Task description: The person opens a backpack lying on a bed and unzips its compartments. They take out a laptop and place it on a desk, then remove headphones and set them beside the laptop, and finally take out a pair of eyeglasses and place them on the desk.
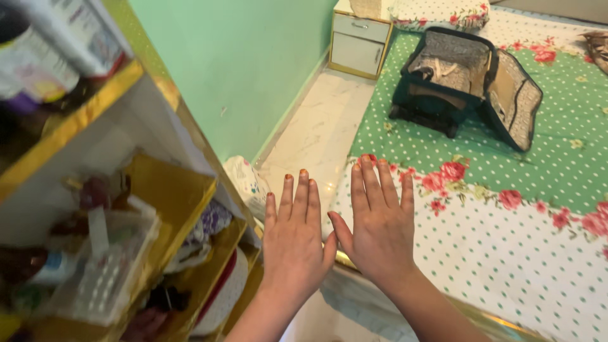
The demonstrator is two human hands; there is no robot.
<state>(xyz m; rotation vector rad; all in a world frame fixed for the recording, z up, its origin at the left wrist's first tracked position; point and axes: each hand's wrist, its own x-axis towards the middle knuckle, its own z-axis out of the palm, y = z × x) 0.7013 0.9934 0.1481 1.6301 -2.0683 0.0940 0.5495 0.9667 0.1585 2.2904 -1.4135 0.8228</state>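
Head view: left hand (pixel 293 237) and right hand (pixel 380 221), both spread flat and empty, near the bed (pixel 506 253) edge.

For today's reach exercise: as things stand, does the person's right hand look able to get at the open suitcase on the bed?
Probably not without stepping or leaning in. The right hand is empty over the bed's near edge; the open suitcase lies far across the bedspread, though nothing blocks the way.

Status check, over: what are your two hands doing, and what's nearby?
Left hand and right hand open, flat, holding nothing. Right over the bed edge. Open suitcase far up bed. Shelf unit beside left hand.
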